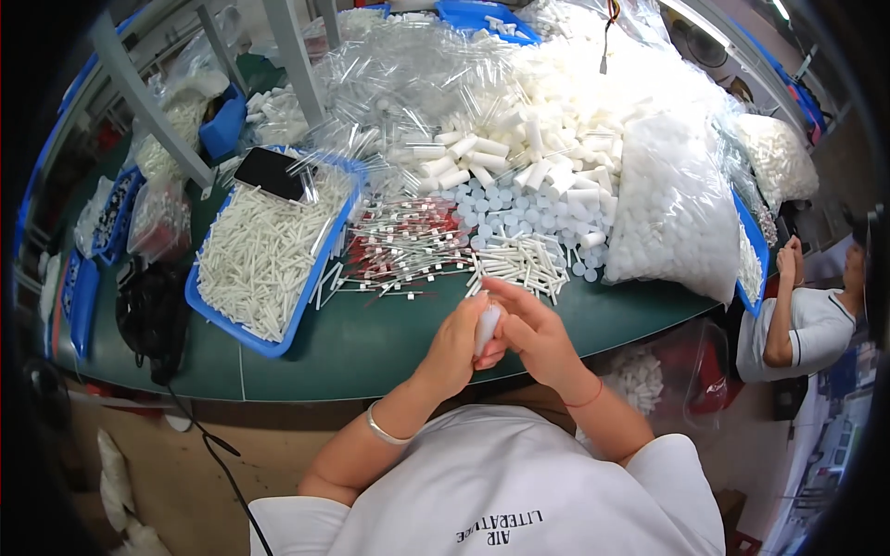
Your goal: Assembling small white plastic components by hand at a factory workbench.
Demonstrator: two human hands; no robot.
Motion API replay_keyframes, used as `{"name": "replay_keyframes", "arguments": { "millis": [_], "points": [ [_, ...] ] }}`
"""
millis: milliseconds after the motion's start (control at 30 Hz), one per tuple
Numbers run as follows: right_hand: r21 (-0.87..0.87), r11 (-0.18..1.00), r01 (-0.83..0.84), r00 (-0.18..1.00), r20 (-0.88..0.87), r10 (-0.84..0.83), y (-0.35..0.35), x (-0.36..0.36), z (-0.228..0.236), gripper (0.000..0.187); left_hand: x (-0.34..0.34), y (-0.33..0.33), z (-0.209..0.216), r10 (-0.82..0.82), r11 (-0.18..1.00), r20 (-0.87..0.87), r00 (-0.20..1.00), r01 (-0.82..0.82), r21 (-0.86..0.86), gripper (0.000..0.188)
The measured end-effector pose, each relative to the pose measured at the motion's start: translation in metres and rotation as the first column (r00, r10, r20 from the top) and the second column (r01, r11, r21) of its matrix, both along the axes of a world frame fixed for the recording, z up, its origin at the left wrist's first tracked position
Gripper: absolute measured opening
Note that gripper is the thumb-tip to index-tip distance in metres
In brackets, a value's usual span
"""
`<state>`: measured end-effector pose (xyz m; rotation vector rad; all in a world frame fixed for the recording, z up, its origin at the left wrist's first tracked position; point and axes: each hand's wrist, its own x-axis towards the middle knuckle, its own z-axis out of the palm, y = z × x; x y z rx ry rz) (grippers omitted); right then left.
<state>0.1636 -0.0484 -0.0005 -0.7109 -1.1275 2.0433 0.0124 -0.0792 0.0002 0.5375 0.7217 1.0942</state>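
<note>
Near the table's front edge, both my hands are closed round a small white cylindrical piece [487, 329]. My left hand [450, 350] grips it from the left. My right hand [538, 341] has fingers bent round its other side, and they partly cover the piece. Just beyond my hands lies a pile of short white sticks [521, 266]. Behind those are translucent round caps [533, 221] and loose white cylinders [477, 153]. A heap of thin red-and-white stems with small white blocks [408, 243] spreads to the left.
A blue tray [271, 348] full of white sticks stands on the left, with a black phone [271, 174] on it. Transparent tubes [389, 79] heap up behind. A large filled plastic bag [666, 204] bulges at right. Another person [797, 315] sits far right. A black bag [148, 320] lies left.
</note>
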Motion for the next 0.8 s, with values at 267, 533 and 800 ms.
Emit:
{"name": "replay_keyframes", "arguments": {
  "millis": [267, 533, 800],
  "points": [
    [0.879, 0.439, -0.184, 0.845, 0.370, -0.386, -0.052, 0.036, 0.011, 0.074, 0.026, -0.025, -0.018, -0.153, 0.986, 0.101, 0.983, 0.159, -0.057, 0.045],
    [0.904, 0.403, -0.144, 0.741, 0.368, -0.561, -0.075, 0.080, -0.011, 0.063, 0.061, -0.035, -0.020, -0.375, 0.892, 0.059, 0.925, 0.377, -0.249, 0.054],
    [0.461, 0.810, 0.363, 0.267, 0.781, -0.565, -0.137, 0.218, -0.107, 0.060, -0.002, -0.022, -0.009, 0.308, 0.923, -0.740, 0.597, 0.003, 0.386, 0.018]
  ]
}}
